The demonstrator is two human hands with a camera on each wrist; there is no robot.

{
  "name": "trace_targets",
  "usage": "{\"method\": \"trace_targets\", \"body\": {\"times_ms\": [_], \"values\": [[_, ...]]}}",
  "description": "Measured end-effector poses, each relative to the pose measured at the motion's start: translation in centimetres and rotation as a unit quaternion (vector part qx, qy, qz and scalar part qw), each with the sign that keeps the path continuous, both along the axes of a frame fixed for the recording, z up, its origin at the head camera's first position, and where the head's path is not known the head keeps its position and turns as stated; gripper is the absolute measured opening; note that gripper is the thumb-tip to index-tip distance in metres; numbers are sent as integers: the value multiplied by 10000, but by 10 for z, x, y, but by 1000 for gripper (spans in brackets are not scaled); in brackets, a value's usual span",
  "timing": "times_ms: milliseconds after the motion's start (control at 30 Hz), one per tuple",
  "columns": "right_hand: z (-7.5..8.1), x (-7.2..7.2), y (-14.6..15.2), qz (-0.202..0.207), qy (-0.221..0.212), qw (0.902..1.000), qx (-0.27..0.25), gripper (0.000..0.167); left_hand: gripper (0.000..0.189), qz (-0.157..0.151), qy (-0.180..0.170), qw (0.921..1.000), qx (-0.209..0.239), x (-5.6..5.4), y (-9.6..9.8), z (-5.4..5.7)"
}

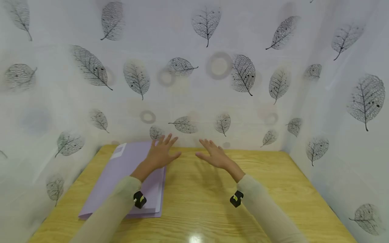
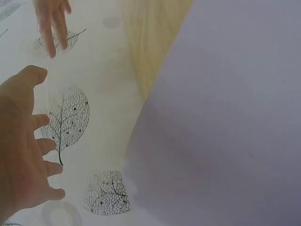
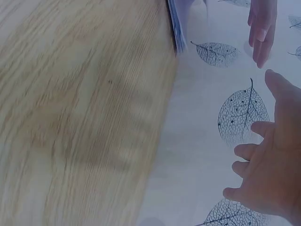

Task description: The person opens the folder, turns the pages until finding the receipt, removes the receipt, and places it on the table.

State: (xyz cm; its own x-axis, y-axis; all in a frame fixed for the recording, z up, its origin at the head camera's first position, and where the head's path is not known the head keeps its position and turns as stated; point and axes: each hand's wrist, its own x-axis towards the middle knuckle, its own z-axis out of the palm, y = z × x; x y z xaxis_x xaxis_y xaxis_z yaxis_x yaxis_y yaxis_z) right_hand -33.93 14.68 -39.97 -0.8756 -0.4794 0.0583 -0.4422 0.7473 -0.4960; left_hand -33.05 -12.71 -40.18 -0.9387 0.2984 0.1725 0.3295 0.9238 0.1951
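Head view: folder [image 1: 121, 168] lies flat on the left part of the tabletop [image 1: 188, 192], cover closed, label [image 1: 118, 151] at its far left corner, pages [image 1: 159, 199] showing along the right edge. Near left corner of the cover bulges a little. Left hand [image 1: 159, 157] is over the folder's far right part, fingers straight and spread, thumb out, gripping nothing. Right hand [image 1: 215, 157] is over bare wood to the right, fingers extended, thumb apart from them, also holding nothing. The two don't touch. Curtain [image 1: 197, 101] with leaf prints behind.

Left wrist view: folder's cover fills the right side, smooth and shut. Left hand looks clear of it, thumb and fingers apart. Right hand pokes in at the top, with nothing in it.

Right wrist view: mostly wood. Right hand at the right, digits apart, palm free. Folder's edge just shows at the top.

Status, my read: nothing visibly in progress. Folder's down and closed; any opening or lifting is either not begun or already wrapped up. Can't tell which from here. No page is out on the tabletop in sight.
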Motion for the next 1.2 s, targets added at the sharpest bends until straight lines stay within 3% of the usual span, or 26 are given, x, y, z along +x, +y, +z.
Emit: {"method": "trace_targets", "body": {"times_ms": [133, 233, 367, 500, 700, 900, 1033, 1200], "values": [[-4, 1, -10, 165, -355, 9984, -407, 75, 77, 56, -28, 9998, 211, 4, -15, 1], [-6, 2, -20, 407, -788, 9919, -905, 75, 73, 55, -76, 9988, 475, 8, -30, 2], [-6, 9, -33, 629, -1500, 9759, -1455, 74, 68, 54, -193, 9973, 706, 13, -54, 3], [-9, 14, -46, 554, -1953, 9614, -1858, 72, 69, 152, -427, 9944, 950, 21, -78, 5], [-21, 17, -63, 612, -2675, 9290, -2483, 67, 74, 282, -551, 9885, 1380, 35, -126, 4], [-39, 22, -84, 542, -3211, 8979, -2961, 63, 90, 489, -989, 9762, 1866, 48, -175, -7], [-49, 26, -98, 365, -3466, 8793, -3244, 62, 97, 596, -1152, 9758, 1758, 55, -195, -19], [-56, 32, -110, 103, -3582, 8665, -3475, 58, 97, 661, -1495, 9738, 1582, 65, -209, -29]]}}
